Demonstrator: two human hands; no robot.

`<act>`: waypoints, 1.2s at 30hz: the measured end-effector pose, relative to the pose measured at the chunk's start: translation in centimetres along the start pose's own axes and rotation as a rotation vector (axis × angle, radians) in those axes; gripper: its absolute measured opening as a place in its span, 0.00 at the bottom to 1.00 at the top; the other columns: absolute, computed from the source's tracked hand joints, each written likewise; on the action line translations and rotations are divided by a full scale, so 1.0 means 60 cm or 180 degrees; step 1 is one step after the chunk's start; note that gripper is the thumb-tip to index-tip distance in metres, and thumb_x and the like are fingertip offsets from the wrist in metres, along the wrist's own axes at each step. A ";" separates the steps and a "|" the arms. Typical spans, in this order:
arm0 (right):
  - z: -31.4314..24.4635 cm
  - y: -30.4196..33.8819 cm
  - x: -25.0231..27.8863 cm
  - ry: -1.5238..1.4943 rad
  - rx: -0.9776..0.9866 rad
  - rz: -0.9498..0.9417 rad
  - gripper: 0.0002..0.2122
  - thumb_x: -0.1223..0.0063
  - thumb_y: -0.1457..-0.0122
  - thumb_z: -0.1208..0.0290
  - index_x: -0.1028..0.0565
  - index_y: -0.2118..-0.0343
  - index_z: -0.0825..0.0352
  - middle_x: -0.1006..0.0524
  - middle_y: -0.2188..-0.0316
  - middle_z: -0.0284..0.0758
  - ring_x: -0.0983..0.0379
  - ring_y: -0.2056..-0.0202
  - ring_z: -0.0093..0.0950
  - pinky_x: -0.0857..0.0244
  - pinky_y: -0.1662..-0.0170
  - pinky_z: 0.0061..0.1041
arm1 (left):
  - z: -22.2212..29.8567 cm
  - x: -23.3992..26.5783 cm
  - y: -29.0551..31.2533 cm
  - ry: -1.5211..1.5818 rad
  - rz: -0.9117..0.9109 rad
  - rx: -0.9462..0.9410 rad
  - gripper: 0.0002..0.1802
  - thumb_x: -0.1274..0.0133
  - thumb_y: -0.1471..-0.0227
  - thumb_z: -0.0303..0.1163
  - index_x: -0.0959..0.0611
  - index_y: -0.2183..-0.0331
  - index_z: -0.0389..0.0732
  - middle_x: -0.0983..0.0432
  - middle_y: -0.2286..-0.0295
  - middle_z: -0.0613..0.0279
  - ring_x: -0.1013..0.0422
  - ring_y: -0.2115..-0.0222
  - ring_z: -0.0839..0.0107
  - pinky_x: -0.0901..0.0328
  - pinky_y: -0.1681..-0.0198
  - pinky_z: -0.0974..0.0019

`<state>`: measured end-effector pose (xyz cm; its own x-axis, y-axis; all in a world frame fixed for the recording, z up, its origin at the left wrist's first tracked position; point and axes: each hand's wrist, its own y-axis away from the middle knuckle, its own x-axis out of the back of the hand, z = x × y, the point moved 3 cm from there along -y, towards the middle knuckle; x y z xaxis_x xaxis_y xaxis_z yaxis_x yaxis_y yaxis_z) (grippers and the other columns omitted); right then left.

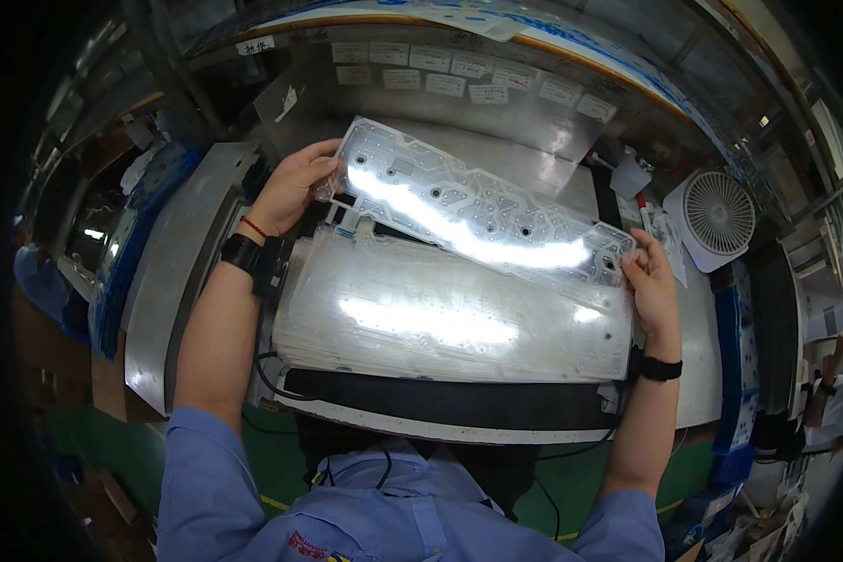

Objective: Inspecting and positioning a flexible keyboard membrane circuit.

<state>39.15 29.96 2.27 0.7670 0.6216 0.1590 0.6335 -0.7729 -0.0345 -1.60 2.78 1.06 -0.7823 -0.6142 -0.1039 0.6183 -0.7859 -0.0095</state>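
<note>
Between my two hands a clear keyboard membrane sheet (478, 208) with printed circuit lines and small dark holes is held up at a tilt, its left end higher. My left hand (295, 187) pinches its left end between thumb and fingers. At the opposite end my right hand (653, 281) grips the lower right corner. Below the raised sheet lies a thick stack of similar clear membrane sheets (440, 323), partly covered by it. Bright glare hides some of the printing on both.
A round white fan (717, 215) stands at the back right beside a white bottle (630, 176). Small paper labels (430, 58) line the back panel. To the left is a long metal plate (173, 281); blue trays (738, 356) stand at the right. Another person (838, 403) is at far right.
</note>
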 end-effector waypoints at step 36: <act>-0.015 0.020 -0.017 0.0885 0.0052 -0.0765 0.09 0.42 0.50 0.81 0.22 0.64 0.71 0.24 0.74 0.27 0.32 0.73 0.15 0.37 0.67 0.15 | -0.033 0.041 -0.023 0.0138 0.0230 0.0307 0.17 0.55 0.40 0.38 0.29 0.53 0.39 0.29 0.62 0.63 0.32 0.65 0.78 0.36 0.62 0.76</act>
<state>39.03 28.25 2.96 0.5405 0.7252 0.4265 0.7956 -0.6054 0.0211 -4.22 2.48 -1.17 -0.7307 -0.6674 -0.1437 0.6611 -0.7443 0.0950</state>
